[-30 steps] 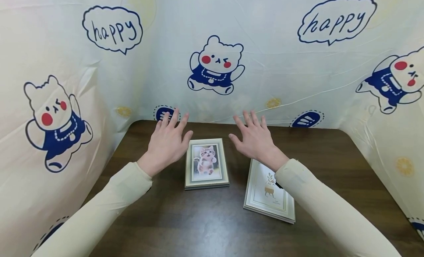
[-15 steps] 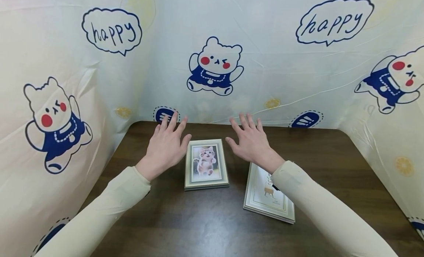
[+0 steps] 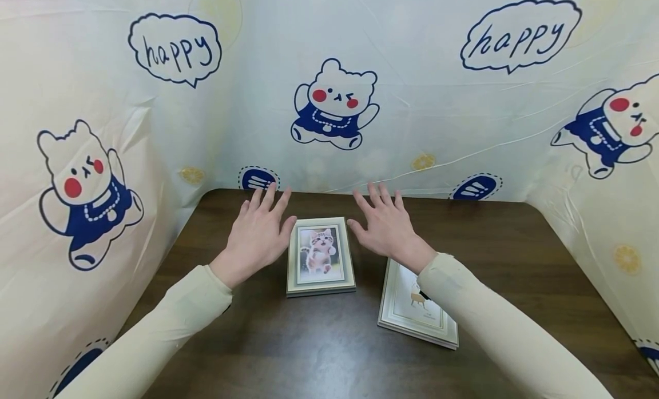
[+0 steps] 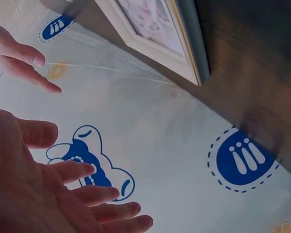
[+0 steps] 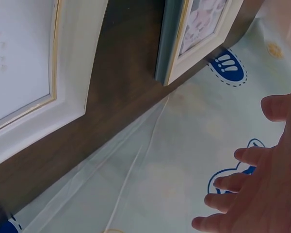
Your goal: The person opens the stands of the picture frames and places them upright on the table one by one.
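A small picture frame with a kitten photo (image 3: 321,256) lies face up on the dark wooden table (image 3: 309,347). To its right lies a larger white picture frame (image 3: 412,324) with a potted-plant print, partly hidden by the right forearm. My left hand (image 3: 255,233) hovers at the left of the kitten frame, fingers spread, holding nothing. Over the far end of the white frame is my right hand (image 3: 386,227), likewise spread and holding nothing. In the left wrist view the kitten frame (image 4: 160,48) appears above the palm; the right wrist view has the white frame (image 5: 70,87) at upper left.
A pale cloth (image 3: 329,39) printed with cartoon bears and "happy" bubbles hangs behind the table and along both sides. It meets the table's far edge just past the fingertips.
Both hands have come slightly nearer the body, still spread. The right hand has also drifted left, toward the kitten frame. Neither picture frame has moved.
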### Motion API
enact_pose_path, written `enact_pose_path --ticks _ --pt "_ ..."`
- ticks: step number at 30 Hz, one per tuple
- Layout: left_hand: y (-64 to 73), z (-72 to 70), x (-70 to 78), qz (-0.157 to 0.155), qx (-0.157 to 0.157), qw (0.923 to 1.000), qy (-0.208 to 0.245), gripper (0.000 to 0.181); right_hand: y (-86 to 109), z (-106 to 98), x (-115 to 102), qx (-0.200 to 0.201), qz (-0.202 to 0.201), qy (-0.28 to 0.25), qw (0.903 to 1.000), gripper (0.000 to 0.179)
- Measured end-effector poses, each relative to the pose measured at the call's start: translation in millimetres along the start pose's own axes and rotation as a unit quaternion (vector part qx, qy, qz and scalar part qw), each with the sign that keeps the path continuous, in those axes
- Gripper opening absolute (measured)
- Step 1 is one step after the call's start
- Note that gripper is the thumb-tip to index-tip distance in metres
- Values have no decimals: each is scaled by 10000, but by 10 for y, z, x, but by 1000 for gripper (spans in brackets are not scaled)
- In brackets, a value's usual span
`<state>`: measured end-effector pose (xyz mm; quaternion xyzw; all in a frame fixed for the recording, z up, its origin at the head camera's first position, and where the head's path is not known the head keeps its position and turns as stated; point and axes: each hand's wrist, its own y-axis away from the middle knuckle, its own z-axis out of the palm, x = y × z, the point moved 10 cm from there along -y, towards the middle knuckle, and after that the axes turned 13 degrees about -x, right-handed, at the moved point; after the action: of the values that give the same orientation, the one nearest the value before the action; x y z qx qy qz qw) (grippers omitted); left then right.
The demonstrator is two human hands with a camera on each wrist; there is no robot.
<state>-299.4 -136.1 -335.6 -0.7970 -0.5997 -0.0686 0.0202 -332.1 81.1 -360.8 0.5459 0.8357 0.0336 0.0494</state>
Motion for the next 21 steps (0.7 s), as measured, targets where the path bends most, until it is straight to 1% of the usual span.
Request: enact_pose_path --ticks 8,11,15,21 --pt "43 142 -18 -59 -218 9997 130 66 -49 88 -68 -78 -86 -32 9999 71" --pt "57 193 -16 -18 -215 9997 136 65 -58 130 -97 -127 -119 -119 9998 70" --pt "78 267 -7 48 -203 9994 263 65 -63 194 -147 -190 -178 -218 9994 70" --pt "115 334 -19 47 -135 9989 453 63 -78 295 -190 -285 -178 -166 9993 69"
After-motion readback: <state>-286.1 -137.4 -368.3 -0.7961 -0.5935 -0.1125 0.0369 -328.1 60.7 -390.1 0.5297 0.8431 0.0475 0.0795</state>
